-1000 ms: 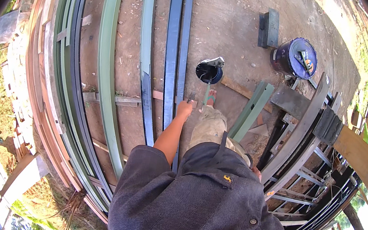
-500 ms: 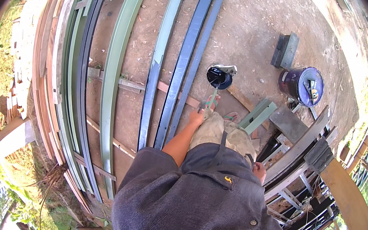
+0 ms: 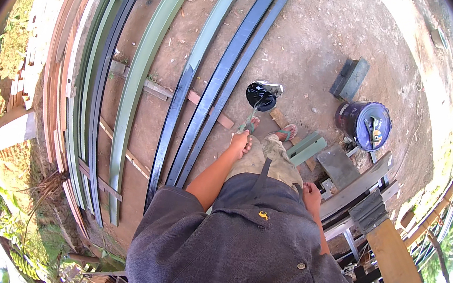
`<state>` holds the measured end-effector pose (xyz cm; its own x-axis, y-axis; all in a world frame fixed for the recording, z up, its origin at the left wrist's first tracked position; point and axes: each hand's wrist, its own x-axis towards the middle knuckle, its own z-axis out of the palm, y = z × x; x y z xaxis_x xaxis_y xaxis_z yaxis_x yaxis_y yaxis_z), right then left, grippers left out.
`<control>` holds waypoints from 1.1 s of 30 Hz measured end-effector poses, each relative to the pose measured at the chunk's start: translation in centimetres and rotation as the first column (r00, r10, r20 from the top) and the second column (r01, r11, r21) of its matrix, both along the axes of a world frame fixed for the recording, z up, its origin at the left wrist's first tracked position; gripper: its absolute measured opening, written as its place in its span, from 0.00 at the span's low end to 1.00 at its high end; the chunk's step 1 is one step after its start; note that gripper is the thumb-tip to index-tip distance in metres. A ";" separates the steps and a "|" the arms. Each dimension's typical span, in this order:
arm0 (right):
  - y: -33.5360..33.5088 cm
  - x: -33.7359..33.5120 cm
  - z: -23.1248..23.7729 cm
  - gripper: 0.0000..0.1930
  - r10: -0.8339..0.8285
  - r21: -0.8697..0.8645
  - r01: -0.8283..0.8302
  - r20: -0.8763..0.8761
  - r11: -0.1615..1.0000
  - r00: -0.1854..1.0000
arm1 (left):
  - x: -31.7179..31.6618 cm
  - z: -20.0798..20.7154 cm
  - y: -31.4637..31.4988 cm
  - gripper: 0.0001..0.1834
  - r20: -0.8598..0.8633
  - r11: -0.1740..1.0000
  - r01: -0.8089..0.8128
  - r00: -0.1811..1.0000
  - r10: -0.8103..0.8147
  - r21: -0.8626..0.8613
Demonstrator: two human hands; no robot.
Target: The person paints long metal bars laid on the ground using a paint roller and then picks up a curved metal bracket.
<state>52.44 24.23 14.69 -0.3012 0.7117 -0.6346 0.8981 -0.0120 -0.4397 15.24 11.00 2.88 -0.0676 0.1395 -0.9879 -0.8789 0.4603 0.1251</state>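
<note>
My left hand [image 3: 241,143] is closed round a thin greenish stick [image 3: 254,111]. The stick's far end reaches the pot of glossy black paint [image 3: 258,95] on the ground ahead of my feet; its tip is lost in the dark paint. A pale, paint-smeared flat piece [image 3: 275,89] lies at the pot's far right rim. Beside my right thigh hangs my right hand [image 3: 311,196], fingers curled in, with nothing visible in them. Left of the pot run long metal beams: a glossy black one [image 3: 215,93], a narrow dark one [image 3: 232,89] and a partly blackened pale green one [image 3: 191,65].
Farther left lie a green beam [image 3: 144,70] and several stacked beams and planks. To the right stand a purple bucket [image 3: 354,122] with tools on its lid and a dark metal offcut [image 3: 350,79]. A green channel piece [image 3: 308,149] and a timber-and-metal pile [image 3: 357,198] sit near my right leg.
My left hand has turned and sits a little nearer the pot, still gripping the stick. My right hand has come forward beside my thigh. The view has shifted slightly.
</note>
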 end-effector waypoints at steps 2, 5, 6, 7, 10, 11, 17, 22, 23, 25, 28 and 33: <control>2.6 -1.5 -0.8 0.14 -0.076 -0.126 0.063 -0.098 0.990 0.992 | 0.7 0.6 1.0 0.22 0.081 0.986 -0.166 0.983 0.166 -0.006; 6.7 -5.1 -0.8 0.16 -0.122 -0.212 0.084 -0.173 0.974 0.977 | 0.6 0.9 3.4 0.22 0.184 0.936 -0.349 0.923 0.338 0.036; 8.0 -6.6 -1.1 0.16 -0.055 -0.194 0.015 -0.206 0.981 0.977 | 0.0 0.7 3.9 0.22 0.167 0.926 -0.376 0.917 0.363 0.049; 9.4 -7.8 -1.2 0.16 0.009 -0.167 -0.048 -0.225 0.985 0.974 | -0.1 1.0 5.0 0.22 0.166 0.915 -0.398 0.909 0.384 0.063; 12.9 -11.1 -0.4 0.17 0.164 -0.053 -0.189 -0.303 0.981 0.939 | 1.1 3.7 8.2 0.19 -0.089 0.998 -0.051 0.995 0.048 -0.029; 13.8 -12.2 0.2 0.17 0.214 -0.013 -0.230 -0.322 0.973 0.922 | 1.2 3.7 8.4 0.18 0.012 0.988 -0.156 0.988 0.156 -0.008; 18.0 -16.7 1.8 0.17 0.293 -0.022 -0.334 -0.430 0.942 0.854 | -0.4 2.7 9.2 0.16 -0.055 0.992 -0.124 0.991 0.122 -0.037; 20.3 -19.4 2.4 0.16 0.404 -0.045 -0.470 -0.443 0.881 0.800 | -2.3 0.8 10.4 0.20 0.041 0.949 -0.310 0.949 0.312 -0.053; 20.9 -20.4 2.1 0.17 0.463 -0.015 -0.520 -0.432 0.854 0.774 | -2.4 0.9 10.7 0.21 0.086 0.938 -0.345 0.934 0.346 -0.027; 21.7 -22.8 1.3 0.17 0.554 0.004 -0.603 -0.402 0.797 0.729 | -2.0 1.8 12.5 0.23 0.196 0.913 -0.405 0.900 0.390 0.044; 22.3 -27.1 -1.9 0.18 0.606 -0.103 -0.703 -0.430 0.703 0.669 | -0.7 2.7 12.4 0.26 0.268 0.865 -0.494 0.848 0.457 0.090; 23.3 -34.2 -3.3 0.25 0.515 -0.686 -0.502 -0.213 0.526 0.830 | -0.1 3.6 18.1 0.31 0.361 0.743 -0.651 0.737 0.571 0.156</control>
